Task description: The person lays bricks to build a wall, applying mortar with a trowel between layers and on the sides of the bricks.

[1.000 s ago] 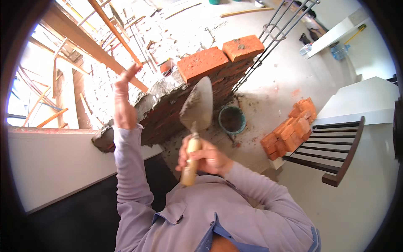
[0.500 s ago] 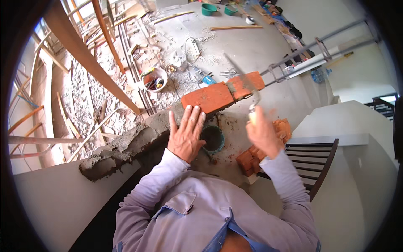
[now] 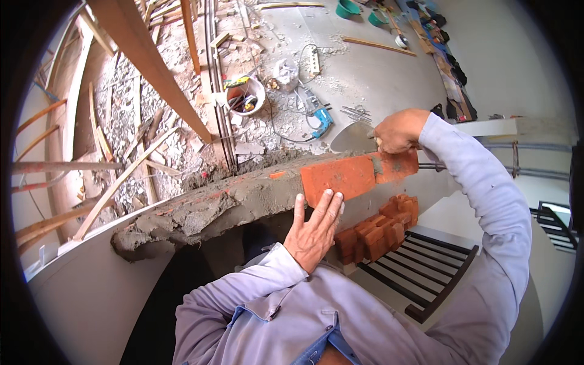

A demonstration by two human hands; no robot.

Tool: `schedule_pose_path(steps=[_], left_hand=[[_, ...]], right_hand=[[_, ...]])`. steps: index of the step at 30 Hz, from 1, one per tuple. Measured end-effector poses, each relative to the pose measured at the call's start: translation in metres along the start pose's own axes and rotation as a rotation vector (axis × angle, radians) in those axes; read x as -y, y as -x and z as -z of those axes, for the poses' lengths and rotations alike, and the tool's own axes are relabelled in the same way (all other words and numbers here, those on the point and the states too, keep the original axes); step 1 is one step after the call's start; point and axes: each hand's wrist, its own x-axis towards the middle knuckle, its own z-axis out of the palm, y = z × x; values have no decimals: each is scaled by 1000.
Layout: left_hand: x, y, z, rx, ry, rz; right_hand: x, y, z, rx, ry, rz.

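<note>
Along the top of a low wall runs a thick bed of wet grey mortar [image 3: 243, 198]. An orange brick [image 3: 337, 180] is set at its right end, with another orange, mortar-smeared brick [image 3: 396, 166] beyond it. My left hand [image 3: 313, 237] is open, fingers stretched out and their tips resting on the near edge of the first brick. On the far side of the bricks, my right hand [image 3: 400, 131] is closed round the handle of a trowel, most of it hidden in my fist. The trowel's grey blade [image 3: 353, 139] points left, just behind the bricks.
Broken orange bricks [image 3: 380, 232] are piled near a dark slatted railing [image 3: 426, 261]. Steel bars [image 3: 529, 159] extend right of the wall. Behind it are a blue power drill [image 3: 323, 123], a tool bucket [image 3: 259, 97], rubble and a slanting wooden post [image 3: 152, 73].
My right hand has swung the trowel from the near side of the bricks over to their far side. My left hand stays on the brick, while the view has shifted.
</note>
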Motion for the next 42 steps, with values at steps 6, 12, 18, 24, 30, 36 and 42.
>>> schedule_pose_path(steps=[6, 12, 18, 24, 30, 36, 42], left_hand=[[3, 1, 3, 13, 24, 36], [2, 0, 1, -13, -7, 34], [5, 2, 0, -2, -12, 30], [2, 3, 1, 12, -31, 15], [3, 3, 8, 0, 15, 12], [-3, 8, 6, -6, 27, 105], [-10, 3, 7, -33, -12, 120]], right_hand=[[39, 12, 49, 141, -5, 148], [44, 22, 70, 175, -105, 188], [38, 9, 84, 228, -243, 296], [15, -18, 89, 370, -506, 453], [-43, 41, 25, 256, -990, 558], [-52, 122, -139, -717, -699, 665], [28, 80, -258, -1334, -536, 9]])
